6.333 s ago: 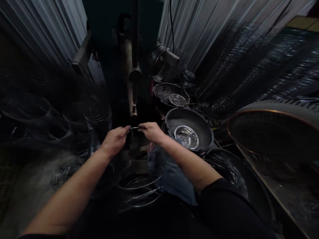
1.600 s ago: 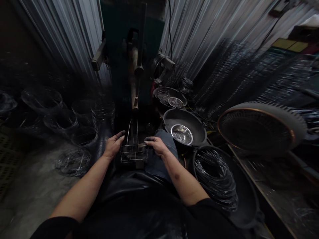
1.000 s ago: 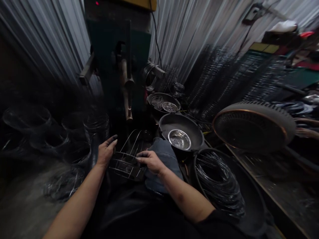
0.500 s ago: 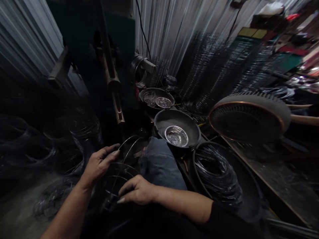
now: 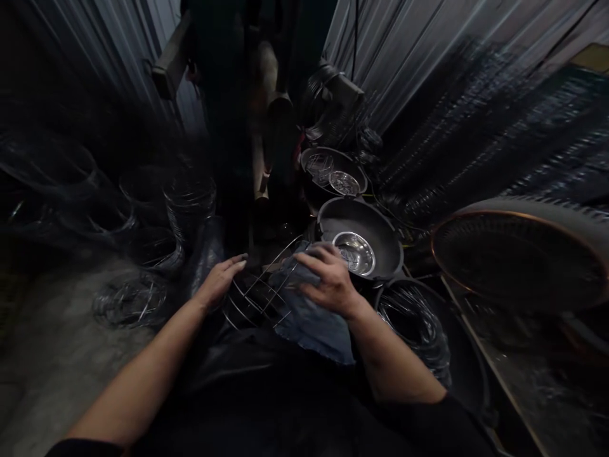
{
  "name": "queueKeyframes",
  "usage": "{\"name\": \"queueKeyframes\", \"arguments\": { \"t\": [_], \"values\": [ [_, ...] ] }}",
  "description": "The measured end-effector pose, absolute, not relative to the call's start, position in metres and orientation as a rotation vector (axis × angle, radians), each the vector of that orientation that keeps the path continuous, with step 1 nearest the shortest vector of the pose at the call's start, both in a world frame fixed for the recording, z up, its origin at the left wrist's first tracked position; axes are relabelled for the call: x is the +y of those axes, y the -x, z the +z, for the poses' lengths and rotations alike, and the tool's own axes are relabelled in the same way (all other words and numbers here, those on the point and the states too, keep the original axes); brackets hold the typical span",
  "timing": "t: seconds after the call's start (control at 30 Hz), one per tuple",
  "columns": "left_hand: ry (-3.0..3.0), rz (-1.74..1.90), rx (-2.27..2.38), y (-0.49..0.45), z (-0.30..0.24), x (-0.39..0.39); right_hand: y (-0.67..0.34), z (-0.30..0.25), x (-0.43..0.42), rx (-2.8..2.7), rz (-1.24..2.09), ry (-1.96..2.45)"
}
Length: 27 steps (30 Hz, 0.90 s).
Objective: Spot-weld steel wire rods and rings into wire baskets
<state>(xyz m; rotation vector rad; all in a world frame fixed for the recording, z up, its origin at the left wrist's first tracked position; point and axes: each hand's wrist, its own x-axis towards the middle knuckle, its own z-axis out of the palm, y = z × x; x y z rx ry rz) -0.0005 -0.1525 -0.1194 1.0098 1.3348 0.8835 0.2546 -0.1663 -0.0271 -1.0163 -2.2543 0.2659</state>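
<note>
A round frame of bent wire [image 5: 259, 293], with curved rods crossed by straighter ones, sits between my hands at my lap. My left hand [image 5: 219, 279] is at its left side, thumb and fingers closed together on the rim; the exact contact is dim. On the other side, my right hand [image 5: 328, 279] is open, its thumb and bent fingers apart, slightly blurred, over my denim-clad knee [image 5: 309, 324]. Just beyond that hand, a shiny steel bowl [image 5: 354, 254] with small bits inside stands in a dark round pan [image 5: 385, 222].
A farther pan [image 5: 359, 170] holds another metal bowl and small wire pieces. Coiled wire [image 5: 412, 314] lies in a large pan at right, below a big round fan [image 5: 514, 254]. A machine's rod [image 5: 261, 171] stands ahead. Wire rings [image 5: 130, 298] lie on the floor at left.
My right hand has moved away, rising toward the steel bowl, and its fingers have spread. The wire frame has turned and shows more crossed rods. The view has shifted left.
</note>
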Motion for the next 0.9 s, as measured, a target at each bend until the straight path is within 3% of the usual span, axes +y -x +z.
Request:
{"name": "queueKeyframes", "arguments": {
  "t": [0.1,0.23,0.77,0.9],
  "values": [
    [-0.998,0.855,1.290,0.001,-0.121,-0.152,-0.258,-0.015,-0.142,-2.456,0.159,1.037],
    [-1.000,0.851,1.277,0.004,-0.124,-0.153,-0.254,-0.018,-0.119,-2.628,0.355,0.927],
    [-0.968,0.872,1.383,0.001,-0.128,-0.155,-0.239,-0.037,-0.125,-2.528,0.311,1.047],
    [-0.973,0.892,1.398,0.002,-0.129,-0.156,-0.239,-0.034,-0.123,-2.447,0.466,1.005]
  ]
}}
